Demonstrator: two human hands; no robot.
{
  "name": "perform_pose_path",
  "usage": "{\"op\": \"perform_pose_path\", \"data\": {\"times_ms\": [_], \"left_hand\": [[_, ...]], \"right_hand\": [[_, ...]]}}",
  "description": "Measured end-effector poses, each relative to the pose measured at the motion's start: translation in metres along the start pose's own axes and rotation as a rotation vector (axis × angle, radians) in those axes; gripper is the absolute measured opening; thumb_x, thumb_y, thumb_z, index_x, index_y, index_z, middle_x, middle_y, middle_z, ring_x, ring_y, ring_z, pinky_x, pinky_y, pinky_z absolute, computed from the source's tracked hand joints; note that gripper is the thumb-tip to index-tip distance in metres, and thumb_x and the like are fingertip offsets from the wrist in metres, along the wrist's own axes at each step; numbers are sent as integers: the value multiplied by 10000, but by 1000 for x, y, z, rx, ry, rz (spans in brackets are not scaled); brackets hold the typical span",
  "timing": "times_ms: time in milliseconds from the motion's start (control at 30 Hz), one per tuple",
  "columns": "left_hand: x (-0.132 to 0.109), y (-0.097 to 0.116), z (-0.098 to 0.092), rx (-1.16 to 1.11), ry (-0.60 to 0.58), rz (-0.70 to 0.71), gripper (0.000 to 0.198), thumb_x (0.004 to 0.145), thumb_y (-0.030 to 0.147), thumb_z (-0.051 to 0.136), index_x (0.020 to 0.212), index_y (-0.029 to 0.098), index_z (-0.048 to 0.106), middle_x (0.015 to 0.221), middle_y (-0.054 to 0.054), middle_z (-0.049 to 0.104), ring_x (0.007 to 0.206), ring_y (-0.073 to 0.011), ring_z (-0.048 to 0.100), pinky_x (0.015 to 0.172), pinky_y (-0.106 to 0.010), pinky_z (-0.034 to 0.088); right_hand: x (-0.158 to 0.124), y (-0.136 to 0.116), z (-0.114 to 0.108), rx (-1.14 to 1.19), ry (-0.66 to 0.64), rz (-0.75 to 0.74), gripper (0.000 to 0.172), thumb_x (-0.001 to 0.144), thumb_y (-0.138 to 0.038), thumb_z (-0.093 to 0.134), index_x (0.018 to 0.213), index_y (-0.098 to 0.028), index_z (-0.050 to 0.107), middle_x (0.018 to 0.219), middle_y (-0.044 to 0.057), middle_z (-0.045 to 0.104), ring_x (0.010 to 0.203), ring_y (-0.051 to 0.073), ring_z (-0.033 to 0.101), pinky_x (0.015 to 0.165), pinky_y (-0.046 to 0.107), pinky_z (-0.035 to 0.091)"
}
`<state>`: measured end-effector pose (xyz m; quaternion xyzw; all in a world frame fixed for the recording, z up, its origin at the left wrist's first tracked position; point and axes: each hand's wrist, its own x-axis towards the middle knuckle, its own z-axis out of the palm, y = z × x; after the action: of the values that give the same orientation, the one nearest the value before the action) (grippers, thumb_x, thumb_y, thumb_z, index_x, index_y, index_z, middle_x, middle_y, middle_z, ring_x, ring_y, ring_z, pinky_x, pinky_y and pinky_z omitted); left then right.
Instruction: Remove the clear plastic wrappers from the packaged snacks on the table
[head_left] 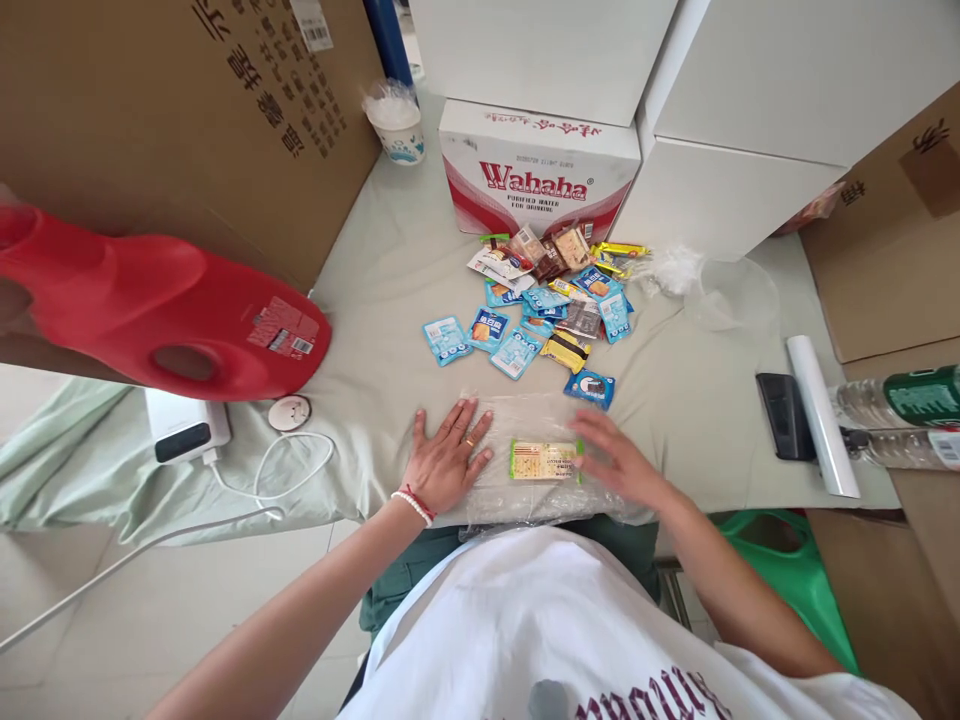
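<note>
A clear plastic bag (517,420) lies flat at the near edge of the cloth-covered table (390,300). Inside or on it rests a cracker packet (545,460) with green ends. My left hand (446,458) lies flat with fingers spread on the bag's left edge, a ring on one finger and a bead bracelet at the wrist. My right hand (619,462) is slightly blurred, fingers stretched out over the bag's right side, touching the packet's right end. Beyond the bag lies a scattered pile of snack packets (551,300), many blue.
A red plastic jug (150,310) lies on its side at left, by a white power bank (184,425) with cable. A Wahaha water carton (536,175) and white boxes stand behind. A paper cup (397,125), black device (781,415), white roll (821,415) and bottles (900,420) lie around.
</note>
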<state>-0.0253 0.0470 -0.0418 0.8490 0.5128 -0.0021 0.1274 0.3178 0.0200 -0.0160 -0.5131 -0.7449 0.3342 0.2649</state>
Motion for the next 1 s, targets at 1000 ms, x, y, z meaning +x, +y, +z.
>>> {"op": "perform_pose_path", "data": {"times_ms": [1000], "left_hand": [[1,4,0,-48,42,21,621,1058,482,357,1659,337,299,1739,-89,254,1603,-339,289,1268,-717,0]], "right_hand": [[212,28,-59,-676,304,324,555,1058,-388,347,1482,-102,563,1529,233,509,1393,382,440,1145,554,410]]}}
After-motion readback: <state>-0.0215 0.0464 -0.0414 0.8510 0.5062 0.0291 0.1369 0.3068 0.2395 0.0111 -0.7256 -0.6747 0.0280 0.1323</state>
